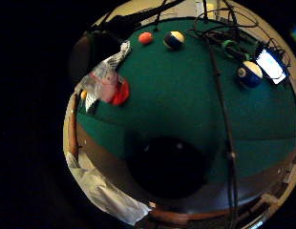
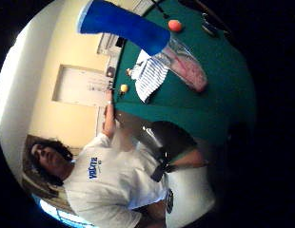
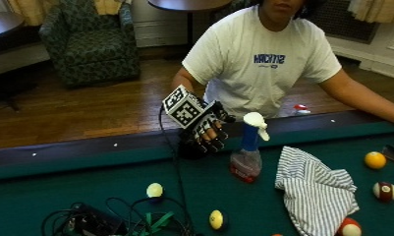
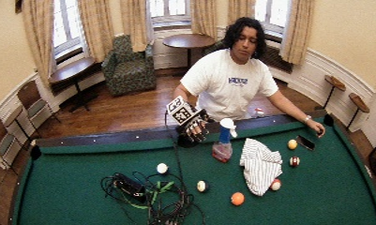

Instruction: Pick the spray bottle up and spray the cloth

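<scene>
Black-gloved, your right hand (image 3: 206,132) hangs above the near rail of the green felt pool table (image 3: 66,182), with the fingers (image 3: 212,142) loosely curled downward and nothing between them. It does not touch the spray bottle. The clear spray bottle with blue neck, white trigger head and reddish liquid (image 3: 247,147) stands upright on the felt just beside your hand, on the side of the cloth. The white cloth with thin dark stripes (image 3: 314,189) lies crumpled on the felt next to the bottle, a little apart from it.

Around the cloth you see several billiard balls: a yellow ball (image 3: 375,160) and a red-striped ball (image 3: 385,191) beyond it, and another red and white ball (image 3: 349,227) at its lower edge. Farther out on the felt lie a pale yellow ball (image 3: 154,190), a yellow-striped ball (image 3: 215,219) and a tangle of black and green cables (image 3: 111,221). Your bare hand (image 4: 315,127) rests on the far part of the rail, near a dark phone (image 4: 305,142) lying flat.
</scene>
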`<move>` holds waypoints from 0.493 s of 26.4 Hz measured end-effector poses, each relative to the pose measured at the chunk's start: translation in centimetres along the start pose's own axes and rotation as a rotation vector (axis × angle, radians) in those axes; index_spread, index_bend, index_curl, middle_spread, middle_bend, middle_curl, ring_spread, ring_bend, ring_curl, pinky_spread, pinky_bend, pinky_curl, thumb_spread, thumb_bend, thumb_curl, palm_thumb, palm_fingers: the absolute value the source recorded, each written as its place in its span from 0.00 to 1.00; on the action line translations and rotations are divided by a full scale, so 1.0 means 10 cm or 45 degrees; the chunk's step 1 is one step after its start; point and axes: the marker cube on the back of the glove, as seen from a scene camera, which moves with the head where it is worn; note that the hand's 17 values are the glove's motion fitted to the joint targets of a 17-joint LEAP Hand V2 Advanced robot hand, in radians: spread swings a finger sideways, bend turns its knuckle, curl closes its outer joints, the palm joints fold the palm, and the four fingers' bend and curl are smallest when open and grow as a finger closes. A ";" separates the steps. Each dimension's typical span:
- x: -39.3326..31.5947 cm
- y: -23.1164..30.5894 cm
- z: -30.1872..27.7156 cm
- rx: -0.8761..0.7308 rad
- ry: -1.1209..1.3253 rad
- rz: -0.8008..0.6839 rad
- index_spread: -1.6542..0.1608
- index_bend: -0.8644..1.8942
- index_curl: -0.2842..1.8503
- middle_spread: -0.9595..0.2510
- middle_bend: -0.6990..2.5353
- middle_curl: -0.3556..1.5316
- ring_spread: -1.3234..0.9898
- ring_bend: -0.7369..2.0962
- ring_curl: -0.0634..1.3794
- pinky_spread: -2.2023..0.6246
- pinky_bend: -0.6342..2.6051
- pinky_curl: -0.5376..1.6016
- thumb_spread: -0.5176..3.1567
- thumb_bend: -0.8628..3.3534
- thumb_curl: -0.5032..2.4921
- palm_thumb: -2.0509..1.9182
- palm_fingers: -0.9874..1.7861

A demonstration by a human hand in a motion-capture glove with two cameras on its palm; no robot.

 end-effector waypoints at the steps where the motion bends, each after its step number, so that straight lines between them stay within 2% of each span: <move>1: -0.02 -0.06 0.01 0.005 -0.050 0.002 0.70 0.35 0.21 0.74 0.30 0.36 0.55 0.45 0.24 0.86 0.34 0.40 0.40 0.20 0.27 0.65 0.50; 13: -0.25 -0.56 0.23 0.033 -0.485 -0.007 0.70 0.38 0.23 0.71 0.31 0.37 0.54 0.44 0.25 0.86 0.31 0.39 0.41 0.20 0.27 0.67 0.57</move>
